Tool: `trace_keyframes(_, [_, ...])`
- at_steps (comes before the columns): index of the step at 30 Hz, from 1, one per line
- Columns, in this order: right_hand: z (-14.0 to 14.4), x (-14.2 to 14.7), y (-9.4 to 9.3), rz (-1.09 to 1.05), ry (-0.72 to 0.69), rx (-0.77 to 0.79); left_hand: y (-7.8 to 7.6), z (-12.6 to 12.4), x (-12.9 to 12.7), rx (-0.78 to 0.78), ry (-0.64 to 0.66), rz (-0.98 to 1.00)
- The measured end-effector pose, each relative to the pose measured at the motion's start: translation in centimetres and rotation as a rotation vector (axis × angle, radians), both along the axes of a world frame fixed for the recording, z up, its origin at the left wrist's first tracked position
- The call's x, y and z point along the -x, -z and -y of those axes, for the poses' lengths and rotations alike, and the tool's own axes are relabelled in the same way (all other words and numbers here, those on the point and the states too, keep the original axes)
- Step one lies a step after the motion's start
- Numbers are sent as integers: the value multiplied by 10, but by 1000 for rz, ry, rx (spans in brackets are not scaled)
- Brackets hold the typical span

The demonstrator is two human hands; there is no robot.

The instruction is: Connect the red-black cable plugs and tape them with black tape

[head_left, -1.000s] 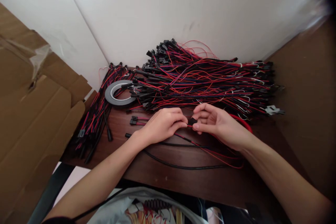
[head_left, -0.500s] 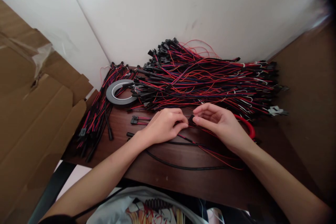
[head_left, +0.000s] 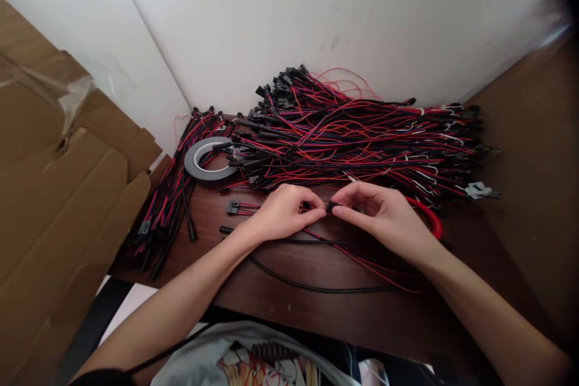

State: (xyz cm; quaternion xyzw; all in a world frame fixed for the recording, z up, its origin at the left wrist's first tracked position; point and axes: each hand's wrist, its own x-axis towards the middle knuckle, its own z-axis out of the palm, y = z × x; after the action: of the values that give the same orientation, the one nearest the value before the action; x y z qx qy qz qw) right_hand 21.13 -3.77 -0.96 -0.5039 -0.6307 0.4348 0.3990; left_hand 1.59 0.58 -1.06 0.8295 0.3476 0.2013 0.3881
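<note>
My left hand [head_left: 284, 211] is closed in a pinch, thumb against forefinger, on thin red and dark wires. These wires run left from beneath it to a black plug connector [head_left: 233, 208]. Just to the right, my right hand [head_left: 384, 214] pinches a small black piece [head_left: 332, 207] between thumb and fingertips; whether it is tape or a connector I cannot tell. The fingertips of both hands are close together. Below them a black cable [head_left: 312, 287] curves over the table, and loose red wires [head_left: 366, 263] run to the right under my right hand.
A large pile of wire harnesses [head_left: 344, 139] lies along the wall. More harnesses [head_left: 160, 205] lie at the left, beside a roll of grey tape [head_left: 194, 163]. A cardboard box [head_left: 67, 205] stands at the left edge. A red curved handle [head_left: 429, 215] shows behind my right hand.
My right thumb and fingers have closed in on the small black piece. My left hand has barely moved; the view has shifted slightly.
</note>
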Motion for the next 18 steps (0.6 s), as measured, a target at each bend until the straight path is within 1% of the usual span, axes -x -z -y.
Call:
trace_keyframes(3, [3, 1, -2, 108, 25, -60, 0, -2, 0, 14, 3, 18])
trace_keyframes(7, [5, 3, -4, 198, 33, -82, 0, -3, 1, 21, 17, 8])
trace_keyframes(18, [5, 3, 2, 206, 34, -113, 0, -3, 1, 28, 21, 23])
